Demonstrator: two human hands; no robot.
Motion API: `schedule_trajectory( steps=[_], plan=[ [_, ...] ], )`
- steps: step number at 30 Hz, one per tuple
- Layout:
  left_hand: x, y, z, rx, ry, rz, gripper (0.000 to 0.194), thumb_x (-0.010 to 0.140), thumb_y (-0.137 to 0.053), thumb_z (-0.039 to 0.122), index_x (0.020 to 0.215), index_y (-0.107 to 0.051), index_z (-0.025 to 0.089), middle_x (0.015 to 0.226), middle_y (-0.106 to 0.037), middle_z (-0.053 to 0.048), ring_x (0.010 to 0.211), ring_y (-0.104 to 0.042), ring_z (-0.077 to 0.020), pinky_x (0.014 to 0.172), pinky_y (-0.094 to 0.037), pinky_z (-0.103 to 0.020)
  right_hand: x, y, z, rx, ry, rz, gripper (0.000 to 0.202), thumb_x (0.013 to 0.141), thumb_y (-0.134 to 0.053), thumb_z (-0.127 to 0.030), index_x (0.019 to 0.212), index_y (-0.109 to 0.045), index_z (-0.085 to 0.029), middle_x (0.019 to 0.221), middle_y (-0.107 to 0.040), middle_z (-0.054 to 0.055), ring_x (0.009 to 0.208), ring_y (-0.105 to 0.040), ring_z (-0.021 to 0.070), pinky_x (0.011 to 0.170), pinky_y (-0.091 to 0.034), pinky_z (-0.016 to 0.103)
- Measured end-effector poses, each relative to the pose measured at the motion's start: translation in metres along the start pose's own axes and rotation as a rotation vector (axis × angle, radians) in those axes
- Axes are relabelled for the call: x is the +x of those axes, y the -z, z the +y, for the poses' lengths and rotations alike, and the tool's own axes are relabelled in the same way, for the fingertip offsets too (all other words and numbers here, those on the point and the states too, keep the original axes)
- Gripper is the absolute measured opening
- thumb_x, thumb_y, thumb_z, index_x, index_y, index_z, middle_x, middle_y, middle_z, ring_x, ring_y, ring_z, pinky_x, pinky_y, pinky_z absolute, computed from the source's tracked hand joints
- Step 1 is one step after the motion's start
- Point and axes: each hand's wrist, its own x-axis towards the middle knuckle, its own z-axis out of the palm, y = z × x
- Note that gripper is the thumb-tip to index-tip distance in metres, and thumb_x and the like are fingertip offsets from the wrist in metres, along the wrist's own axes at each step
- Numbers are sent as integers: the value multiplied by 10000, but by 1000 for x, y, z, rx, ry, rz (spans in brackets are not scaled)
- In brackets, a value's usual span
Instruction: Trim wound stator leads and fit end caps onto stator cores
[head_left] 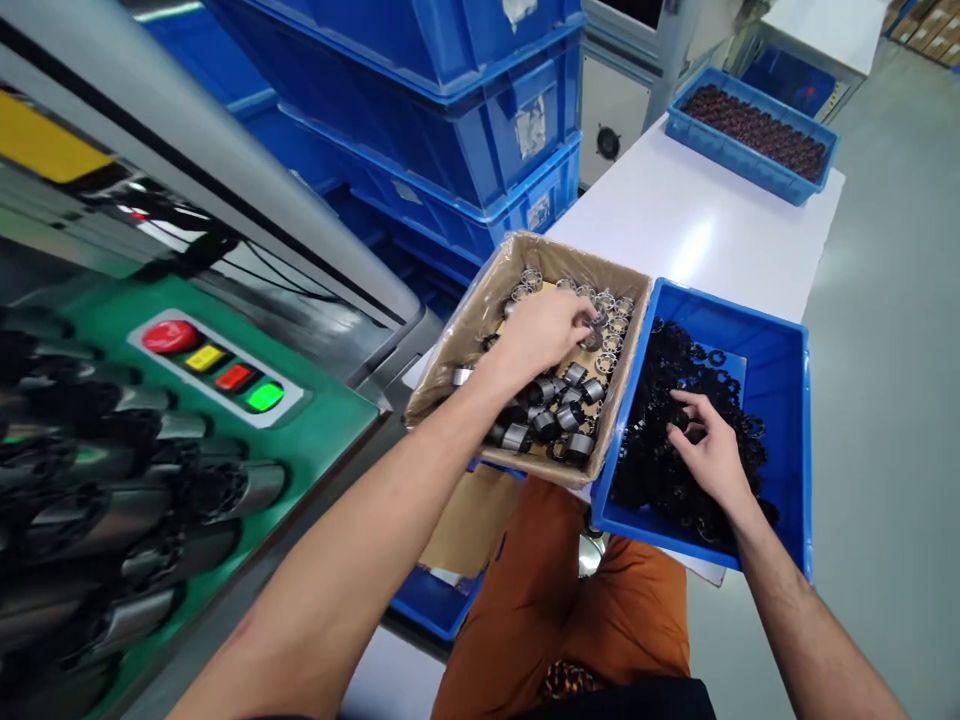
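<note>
My left hand (547, 328) reaches into a lined cardboard box (435, 385), thumb and fingers closed on a ring-shaped metal part (592, 338). Around it stand several open metal rings (607, 362), and nearer to me lie loose metal cylinders with black ends (517, 437). Over to the right, my right hand (709, 450) is in a blue bin (787, 420) among a heap of black plastic ring pieces (652, 400). Its thumb and forefinger are curled about a black piece (694, 432), which is partly hidden by the fingers.
Stacked blue crates (450, 150) rise behind the box. On the white table (690, 235), a blue tray (750, 160) of dark reddish parts sits farther back. At left is a green machine panel (330, 410) with colored buttons (217, 365) and rows of metal cylinders (120, 510).
</note>
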Motion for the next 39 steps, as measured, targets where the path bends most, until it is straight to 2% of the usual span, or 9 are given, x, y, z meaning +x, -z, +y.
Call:
schedule_trajectory(
  steps=[5, 10, 14, 18, 23, 27, 31, 34, 39],
  plan=[
    [-55, -7, 7, -530, 33, 44, 291, 1064, -626, 326, 1331, -683, 226, 1447, -778, -123, 1168, -830, -247, 998, -695, -409, -2, 4, -19, 114, 34, 74, 343, 891, -911, -485, 1078, -733, -259, 875, -668, -34, 691, -652, 156, 688, -569, 324],
    [-100, -44, 24, -1373, 284, 6, 357, 1027, -732, 485, 1236, -667, 203, 1404, -815, -152, 1062, -850, -258, 649, -620, -265, 15, 5, -78, 221, 211, 39, 422, 767, -1102, -435, 1016, -796, -284, 906, -742, -38, 732, -670, 146, 685, -608, 282],
    [-114, -61, 25, -1410, 193, 141, 557, 1036, -832, 733, 1197, -564, 272, 947, -794, -3, 623, -684, -143, 501, -495, -234, 38, -9, -112, 357, 479, -99, 311, 829, -1095, -274, 1034, -863, -303, 931, -808, -33, 789, -725, 153, 716, -639, 276],
    [-121, -63, 24, -1445, 20, 122, 516, 1092, -760, 760, 1263, -600, 300, 768, -636, 57, 562, -589, -136, 516, -486, -261, 48, -33, -115, 406, 549, -224, 268, 907, -1008, -158, 1099, -943, -333, 1006, -872, -7, 937, -805, 186, 852, -688, 330],
    [-130, -57, 27, -1277, -28, 122, 490, 1012, -958, 570, 1176, -598, 282, 882, -600, 50, 652, -535, -106, 582, -468, -250, 38, -47, -111, 302, 523, -133, 271, 954, -933, -133, 1109, -974, -352, 1007, -849, 14, 943, -791, 188, 807, -672, 335],
    [-134, -59, 26, -1260, -84, 197, 420, 1038, -949, 484, 1155, -610, 265, 995, -604, 26, 743, -582, -96, 646, -491, -235, 31, -45, -115, 254, 553, -84, 258, 991, -879, -146, 1157, -948, -331, 1098, -887, 23, 949, -819, 186, 788, -703, 320],
    [-133, -64, 25, -1310, -181, 159, 493, 1084, -846, 680, 1110, -587, 262, 905, -573, 27, 661, -536, -100, 590, -472, -251, 27, -44, -115, 268, 524, -20, 257, 976, -850, -130, 1178, -903, -281, 1063, -915, 3, 853, -839, 167, 763, -718, 288],
    [-132, -66, 29, -1351, -84, 152, 579, 1122, -646, 847, 1112, -588, 270, 873, -564, 9, 631, -547, -134, 566, -489, -291, 25, -45, -114, 265, 530, -45, 227, 993, -819, -143, 1151, -905, -282, 1071, -922, 25, 946, -863, 204, 794, -728, 321],
    [-137, -67, 32, -1381, 24, 134, 433, 1160, -638, 729, 1191, -641, 298, 941, -624, -5, 625, -597, -146, 537, -519, -301, 26, -46, -115, 265, 583, -113, 245, 1015, -808, -134, 1135, -923, -313, 1051, -913, 19, 939, -846, 211, 824, -735, 369]
  ],
)
